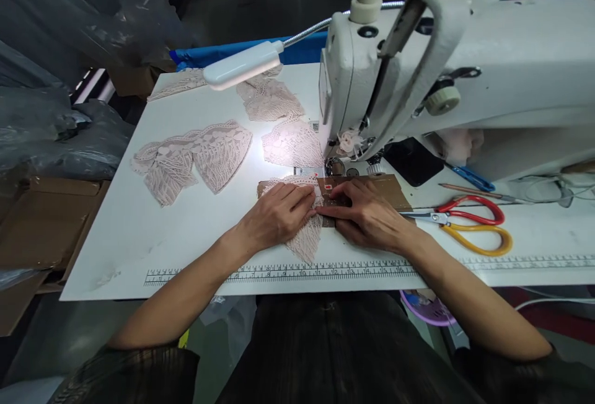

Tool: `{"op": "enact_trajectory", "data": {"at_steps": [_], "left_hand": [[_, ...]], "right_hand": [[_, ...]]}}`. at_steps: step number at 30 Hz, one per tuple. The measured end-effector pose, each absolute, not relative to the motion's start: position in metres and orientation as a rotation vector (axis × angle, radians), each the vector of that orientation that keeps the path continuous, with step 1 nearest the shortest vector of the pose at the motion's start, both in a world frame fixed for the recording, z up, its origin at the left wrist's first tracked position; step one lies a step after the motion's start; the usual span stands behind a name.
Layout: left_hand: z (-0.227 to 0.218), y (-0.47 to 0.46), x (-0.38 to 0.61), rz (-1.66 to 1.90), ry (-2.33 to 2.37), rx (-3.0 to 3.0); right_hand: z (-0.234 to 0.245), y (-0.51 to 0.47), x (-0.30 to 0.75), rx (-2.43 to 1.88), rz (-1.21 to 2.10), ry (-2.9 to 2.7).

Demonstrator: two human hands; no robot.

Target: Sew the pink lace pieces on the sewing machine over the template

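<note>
Lace cut in a pale pink, pointy piece sits on a flat brown strip in front of the big white metal sewing machine. From here I see the person's left hand pushing down on it with bent fingers, but I can't tell if they pinch it. The right hand has its fingers spread over the strip, one reaching the lace; whether it grips, I can't tell. Scissors with red and yellow handles lie near its wrist on the white surface.
</note>
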State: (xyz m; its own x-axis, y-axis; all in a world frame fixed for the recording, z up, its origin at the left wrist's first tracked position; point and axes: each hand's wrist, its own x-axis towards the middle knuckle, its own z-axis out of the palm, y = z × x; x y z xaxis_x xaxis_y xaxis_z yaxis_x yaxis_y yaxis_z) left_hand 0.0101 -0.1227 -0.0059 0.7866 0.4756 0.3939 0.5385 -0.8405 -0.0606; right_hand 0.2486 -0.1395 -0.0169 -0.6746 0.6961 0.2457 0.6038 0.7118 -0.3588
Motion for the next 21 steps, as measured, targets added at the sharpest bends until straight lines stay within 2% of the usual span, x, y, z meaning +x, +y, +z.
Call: {"op": "enact_trajectory", "data": {"at_steps": [14,21], "left_hand": [[-0.004,-0.112,0.012,-0.102,-0.781,-2.837],[0.002,-0.101,0.023,-0.002,-0.798,-2.786]], "right_hand": [[-0.015,-0.143,0.246,-1.056,0.234,-2.605],[-0.019,-0.139,0.247,-1.124,0.241,-2.513]]}}
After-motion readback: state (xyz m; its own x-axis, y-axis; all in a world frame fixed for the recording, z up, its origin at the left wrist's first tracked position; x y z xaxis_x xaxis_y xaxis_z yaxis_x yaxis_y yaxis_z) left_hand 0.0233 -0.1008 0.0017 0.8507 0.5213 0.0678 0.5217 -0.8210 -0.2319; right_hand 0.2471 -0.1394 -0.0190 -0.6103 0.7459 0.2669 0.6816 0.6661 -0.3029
